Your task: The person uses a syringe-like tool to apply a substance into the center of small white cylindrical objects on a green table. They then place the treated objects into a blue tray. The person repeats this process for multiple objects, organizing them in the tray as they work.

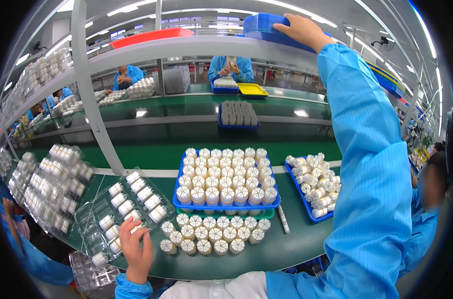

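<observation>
My left hand is over the near edge of a clear plastic blister tray, its fingers closed around a small white cylindrical part partly hidden by them. Other white cylindrical parts lie on their sides in that tray's pockets. Raised high, my right hand grips the edge of a stack of blue plastic trays on the overhead shelf. In front of me, a blue tray full of upright white parts with star-like tops rests on a green tray. Loose upright parts stand before it.
On the right, a blue tray holds jumbled white parts, with a thin white stick nearby. Filled clear trays are piled at left. The shelf carries a red tray. Beyond the green conveyor, co-workers sit; another person is at right.
</observation>
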The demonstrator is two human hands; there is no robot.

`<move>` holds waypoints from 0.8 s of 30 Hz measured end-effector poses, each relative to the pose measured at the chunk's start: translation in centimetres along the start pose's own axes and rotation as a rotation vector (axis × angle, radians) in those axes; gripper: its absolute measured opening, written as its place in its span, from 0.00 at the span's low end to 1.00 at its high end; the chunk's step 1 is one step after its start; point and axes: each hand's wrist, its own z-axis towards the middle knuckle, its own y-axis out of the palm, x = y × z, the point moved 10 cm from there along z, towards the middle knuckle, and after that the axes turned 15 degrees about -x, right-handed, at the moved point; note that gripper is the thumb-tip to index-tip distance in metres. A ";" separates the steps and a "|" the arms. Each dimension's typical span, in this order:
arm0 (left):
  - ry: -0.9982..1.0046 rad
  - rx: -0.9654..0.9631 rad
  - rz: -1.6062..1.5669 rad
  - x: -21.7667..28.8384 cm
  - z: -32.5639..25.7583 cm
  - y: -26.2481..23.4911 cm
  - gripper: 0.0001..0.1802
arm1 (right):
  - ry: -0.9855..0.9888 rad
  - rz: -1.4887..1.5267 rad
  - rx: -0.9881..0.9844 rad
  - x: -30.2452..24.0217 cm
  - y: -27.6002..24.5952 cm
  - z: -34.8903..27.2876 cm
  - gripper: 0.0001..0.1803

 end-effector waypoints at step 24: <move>-0.159 -0.462 -0.036 -0.9 -3.4 10.8 0.48 | 0.153 0.590 -0.461 -11.0 30.0 -48.4 0.23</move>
